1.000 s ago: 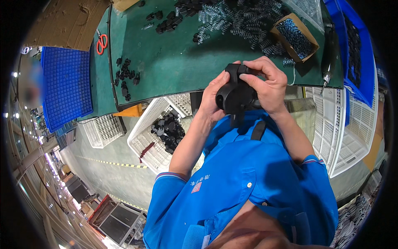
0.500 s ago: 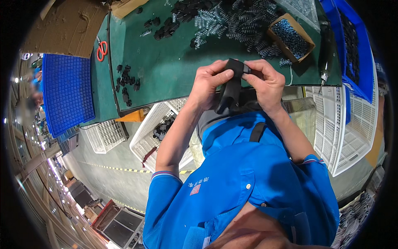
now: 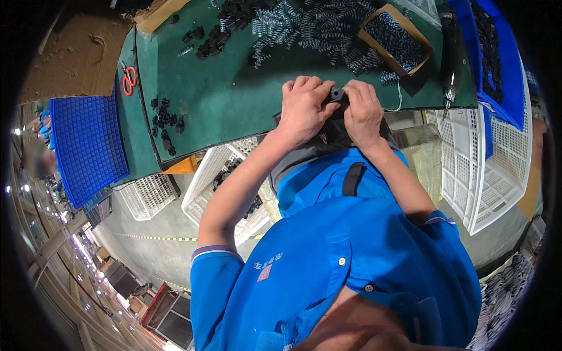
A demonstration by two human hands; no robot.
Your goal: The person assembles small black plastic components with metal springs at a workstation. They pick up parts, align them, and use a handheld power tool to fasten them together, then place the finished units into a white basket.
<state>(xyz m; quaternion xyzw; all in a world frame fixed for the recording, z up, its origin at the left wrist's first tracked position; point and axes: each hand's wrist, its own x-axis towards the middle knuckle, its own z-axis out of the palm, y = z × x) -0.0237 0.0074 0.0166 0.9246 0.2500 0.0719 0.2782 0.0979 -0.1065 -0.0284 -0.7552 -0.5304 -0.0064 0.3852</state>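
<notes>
At the table's near edge, my left hand (image 3: 307,109) and my right hand (image 3: 363,110) are close together, gripping one black plastic part (image 3: 336,93) between thumbs and fingers. A small end face with a hole shows between the fingertips; the rest of the part is mostly hidden by the hands. Beyond them on the green table (image 3: 216,105) lies a heap of loose metal coil springs (image 3: 310,26). An open cardboard box (image 3: 422,58) full of smaller springs stands at its right. Small black pieces (image 3: 215,41) are scattered left of the heap.
More small black pieces (image 3: 165,120) and red-handled scissors (image 3: 129,80) lie at the left. A blue grid tray (image 3: 88,146) and cardboard (image 3: 70,58) flank that end. A power screwdriver (image 3: 451,70) and blue bin (image 3: 512,105) are at the right, with white crates (image 3: 462,169) below.
The black part has been turned: its long body, hanging down between the hands before, is now mostly covered. My left hand has rolled over it with knuckles up. The view has shifted slightly.
</notes>
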